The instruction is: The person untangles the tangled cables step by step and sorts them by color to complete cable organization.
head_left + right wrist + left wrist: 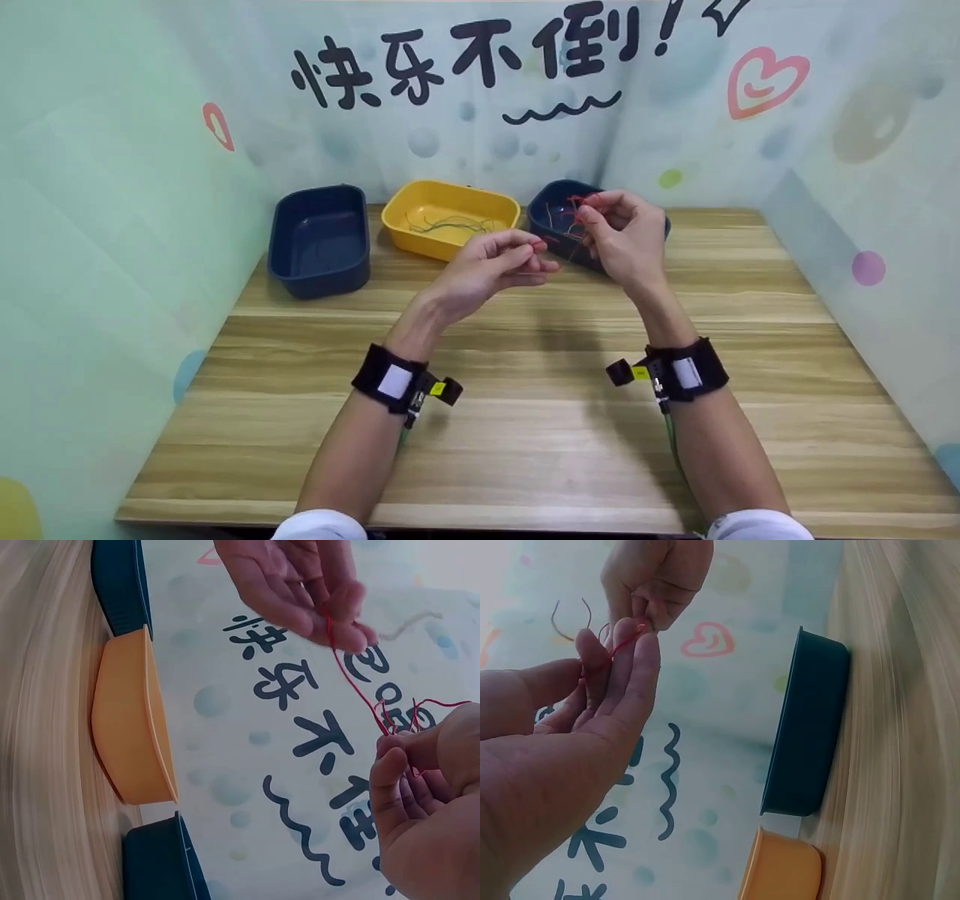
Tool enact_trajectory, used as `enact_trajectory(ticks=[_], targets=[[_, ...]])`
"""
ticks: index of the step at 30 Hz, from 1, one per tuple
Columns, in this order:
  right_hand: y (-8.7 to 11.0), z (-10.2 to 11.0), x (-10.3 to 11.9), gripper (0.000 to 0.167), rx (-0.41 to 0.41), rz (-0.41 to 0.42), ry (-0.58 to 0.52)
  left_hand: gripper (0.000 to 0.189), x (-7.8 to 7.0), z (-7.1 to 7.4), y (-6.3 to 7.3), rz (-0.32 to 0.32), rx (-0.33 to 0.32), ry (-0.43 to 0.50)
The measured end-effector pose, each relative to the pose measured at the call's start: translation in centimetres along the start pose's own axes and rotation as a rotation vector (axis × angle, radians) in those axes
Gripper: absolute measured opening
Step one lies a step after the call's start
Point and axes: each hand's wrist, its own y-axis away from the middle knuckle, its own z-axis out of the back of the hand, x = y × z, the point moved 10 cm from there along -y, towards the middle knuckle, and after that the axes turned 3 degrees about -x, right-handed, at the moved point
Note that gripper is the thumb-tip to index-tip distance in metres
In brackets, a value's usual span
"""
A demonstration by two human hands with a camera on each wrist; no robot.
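Observation:
Both hands are raised in front of the right-hand bins, fingertips close together. My left hand pinches a thin red thread between thumb and fingers, palm turned partly up. That thread runs across to my right hand, whose thumb and forefinger pinch it along with several loose red loops. In the left wrist view the red thread crosses the left fingers, and a darker thin strand curls up behind them. Part of the red bundle is hidden inside the right hand.
Along the back of the wooden table stand a dark blue bin at left, a yellow bin with greyish-green threads in it, and another dark blue bin behind the right hand. A printed curtain hangs behind them.

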Motion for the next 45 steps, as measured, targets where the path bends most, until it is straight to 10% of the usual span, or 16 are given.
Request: enact_trajectory(ticks=[9,19,45], targets=[[-1.0,1.2,-2.0,0.031,-0.026,-0.038,-0.172,0.024,-2.7,2.3,0.1,-0.168,-0.106,0.096],[-1.0,1.2,-2.3,0.013,-0.026,-0.041,-0.092,0.021,-5.7,5.4,1.6,-0.444,-0.318,0.041],[-1.2,3.6,-5.6,0.026,-0.157,-0.314,-0.284,0.020,-7.5,5.3,4.3,-0.453,-0.349,-0.324]])
